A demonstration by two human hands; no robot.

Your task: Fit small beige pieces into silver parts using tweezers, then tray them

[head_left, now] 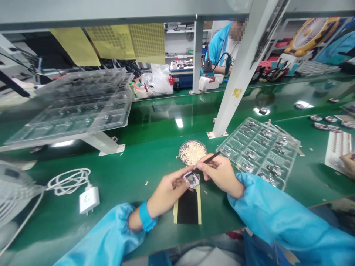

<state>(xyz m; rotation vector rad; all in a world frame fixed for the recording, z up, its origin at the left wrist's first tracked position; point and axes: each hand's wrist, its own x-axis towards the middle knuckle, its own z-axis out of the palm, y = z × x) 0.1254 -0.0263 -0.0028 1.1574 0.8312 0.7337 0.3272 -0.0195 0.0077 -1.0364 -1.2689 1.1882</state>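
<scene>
Near the middle of the green bench, my left hand [169, 190] grips a small square device casing [192, 180] between thumb and fingers. Fine parts inside the casing are too small to make out. In my right hand [217, 171] is a thin black pen-like tool, perhaps tweezers [212, 157], its tip down at the casing. Below the casing lies a black sheet with yellow edges [189, 207]. Just beyond my hands sits a round dish [180, 154] full of small pale pieces.
A clear compartment tray [288, 162] with small parts lies at right, beside a white post [230, 92]. Stacked clear trays [83, 111] stand on a left rack. A white charger [89, 200] and fan [16, 199] are at left. Another person's hand [348, 162] shows far right.
</scene>
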